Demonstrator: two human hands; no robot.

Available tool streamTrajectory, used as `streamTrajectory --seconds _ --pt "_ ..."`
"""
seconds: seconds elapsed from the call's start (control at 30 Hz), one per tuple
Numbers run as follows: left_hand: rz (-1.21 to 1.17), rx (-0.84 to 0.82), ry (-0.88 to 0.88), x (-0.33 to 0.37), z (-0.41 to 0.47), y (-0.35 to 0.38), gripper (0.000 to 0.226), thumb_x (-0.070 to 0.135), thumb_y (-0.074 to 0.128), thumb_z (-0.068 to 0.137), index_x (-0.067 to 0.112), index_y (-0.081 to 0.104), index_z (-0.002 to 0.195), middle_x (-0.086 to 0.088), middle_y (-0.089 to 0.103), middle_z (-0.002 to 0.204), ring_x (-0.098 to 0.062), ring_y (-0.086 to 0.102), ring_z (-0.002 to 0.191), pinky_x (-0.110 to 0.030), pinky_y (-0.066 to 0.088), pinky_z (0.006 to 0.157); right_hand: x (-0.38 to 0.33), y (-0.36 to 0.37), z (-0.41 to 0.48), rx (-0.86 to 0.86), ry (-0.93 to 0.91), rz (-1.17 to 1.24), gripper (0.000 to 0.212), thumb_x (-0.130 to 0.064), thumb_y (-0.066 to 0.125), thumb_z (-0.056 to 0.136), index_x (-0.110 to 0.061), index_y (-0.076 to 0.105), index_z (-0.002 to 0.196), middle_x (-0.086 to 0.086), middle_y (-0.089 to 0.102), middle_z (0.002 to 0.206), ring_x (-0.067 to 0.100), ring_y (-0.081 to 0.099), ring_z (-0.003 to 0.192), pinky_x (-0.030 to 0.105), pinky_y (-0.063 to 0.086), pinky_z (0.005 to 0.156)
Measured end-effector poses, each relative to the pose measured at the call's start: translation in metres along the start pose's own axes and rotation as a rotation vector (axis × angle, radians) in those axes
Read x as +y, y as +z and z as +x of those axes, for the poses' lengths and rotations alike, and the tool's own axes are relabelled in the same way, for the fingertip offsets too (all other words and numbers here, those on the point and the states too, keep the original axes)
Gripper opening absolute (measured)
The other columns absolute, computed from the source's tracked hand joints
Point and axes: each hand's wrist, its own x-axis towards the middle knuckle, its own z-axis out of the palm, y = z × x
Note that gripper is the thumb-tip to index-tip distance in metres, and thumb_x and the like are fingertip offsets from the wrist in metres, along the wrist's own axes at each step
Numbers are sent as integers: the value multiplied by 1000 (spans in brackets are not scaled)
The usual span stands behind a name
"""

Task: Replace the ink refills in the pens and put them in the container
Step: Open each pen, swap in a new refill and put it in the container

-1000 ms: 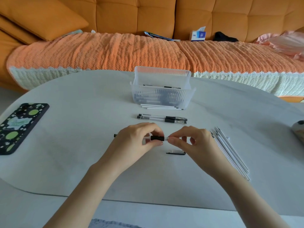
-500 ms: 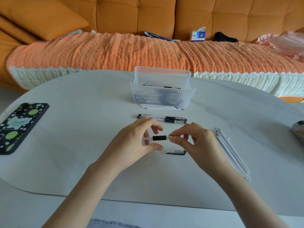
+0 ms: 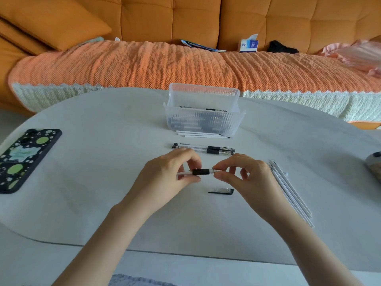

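Observation:
My left hand (image 3: 165, 180) grips a clear pen with a black grip (image 3: 201, 171) by its barrel, held level above the table. My right hand (image 3: 245, 178) pinches the pen's tip end between thumb and forefinger. The pen's cap (image 3: 222, 190) lies on the table just below the hands. Two capped pens (image 3: 204, 149) lie side by side beyond the hands. A clear ribbed container (image 3: 203, 122) stands farther back with several pens inside. White refills (image 3: 203, 134) lie against its front wall. More white refills (image 3: 290, 193) lie in a slanted bundle at the right.
A phone in a black case with green spots (image 3: 22, 159) lies at the table's left edge. A rounded object (image 3: 374, 166) pokes in at the right edge. Behind the white table (image 3: 103, 162) stretches an orange sofa with a tissue box (image 3: 248, 45).
Both hands have lifted the pen slightly and shifted a little right. The left hand's grip has slid along the barrel, and the pen's back end is now hidden behind it.

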Motion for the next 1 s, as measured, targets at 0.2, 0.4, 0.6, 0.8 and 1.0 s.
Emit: streamTrajectory --seconds 0.2,0.4,0.6,0.8,1.0 --pt "-64 -21 -39 -3 1 0 9 40 64 83 34 66 90 23 59 77 3 52 72 -13 37 63 2 -1 1 9 -1 -3 11 -13 74 77 -24 71 77 -20 61 75 6 54 71 11 33 61" --pt "-35 -32 -27 -3 1 -1 23 42 72 75 39 58 92 23 59 83 -2 52 69 -10 36 59 3 -1 0 5 6 -16 12 -14 74 77 -25 71 77 -18 62 76 5 54 71 10 34 61" --pt "-79 -13 -79 -6 1 -3 7 38 66 83 34 62 87 26 59 78 1 56 78 -21 46 70 1 -7 2 46 44 5 11 -13 74 77 -24 71 78 -24 59 68 -3 50 61 9 33 59" --pt "-122 -5 -97 -11 0 -6 8 34 66 85 30 62 90 19 64 84 -3 59 83 -30 49 76 8 -10 3 86 87 -43 7 -19 72 79 -25 70 78 -17 63 70 -1 51 65 9 35 58" --pt "-176 -12 -123 -9 0 -4 10 35 64 85 29 60 92 15 63 83 -5 61 74 -30 50 70 20 6 1 -37 41 -407 3 -33 67 82 -31 69 80 -19 59 75 -1 44 78 13 34 62"
